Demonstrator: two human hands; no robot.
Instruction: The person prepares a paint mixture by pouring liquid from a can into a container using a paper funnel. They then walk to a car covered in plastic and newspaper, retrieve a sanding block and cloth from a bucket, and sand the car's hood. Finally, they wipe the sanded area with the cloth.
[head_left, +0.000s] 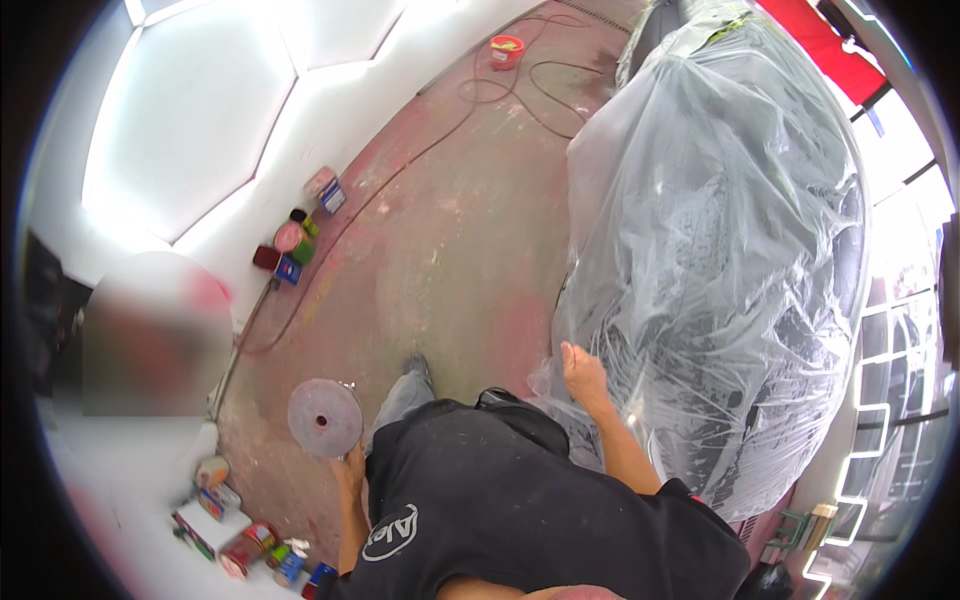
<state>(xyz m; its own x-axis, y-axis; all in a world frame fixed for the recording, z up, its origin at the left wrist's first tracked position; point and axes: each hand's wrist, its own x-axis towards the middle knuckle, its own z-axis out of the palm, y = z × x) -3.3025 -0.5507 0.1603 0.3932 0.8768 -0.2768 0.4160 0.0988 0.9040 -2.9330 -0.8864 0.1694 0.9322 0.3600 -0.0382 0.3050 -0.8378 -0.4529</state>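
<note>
My left hand [350, 462] is low at left, closed on a round grey object [335, 405] with a dark hole in its centre and a small metal piece at its upper edge; exactly what it is I cannot tell. Clear, crumpled plastic sheeting [705, 250] drapes a large vehicle-like shape along my right side. Against that sheeting my right hand [580, 372] has its fingers curled closed; whether it grips anything is hidden. My dark-shod foot [417, 368] is on the stained floor [460, 250].
A red bucket [507, 55] stands far ahead among loops of hose [470, 110]. Several cans and boxes [295, 245] line the lit left wall [190, 110], with more [215, 530] at lower left. A stand with a green frame [790, 530] is at lower right.
</note>
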